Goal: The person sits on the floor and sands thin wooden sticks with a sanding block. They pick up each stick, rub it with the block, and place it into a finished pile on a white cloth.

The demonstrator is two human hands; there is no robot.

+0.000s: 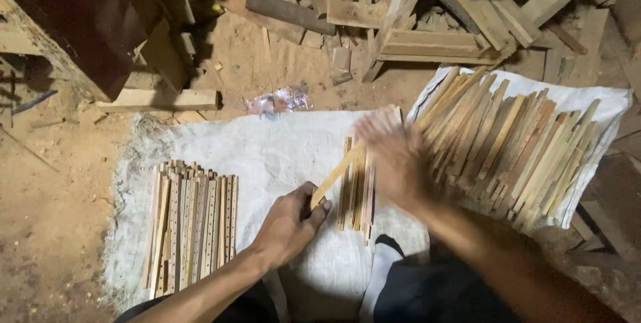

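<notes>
I have my left hand [290, 223] clamped on one wooden strip [337, 175] at frame centre, sorting strips. My right hand [394, 156] is blurred over the small pile [355, 199]; its grip I cannot tell. Next calls for a tidy placement.

Bare sack [280, 156] btwn drilled slats [193, 226] & small slat pile [357, 189] gives room.

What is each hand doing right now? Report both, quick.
Left hand: closed, holding a wooden strip.
Right hand: blurred over the small stack of strips; grip cannot be told.
</notes>
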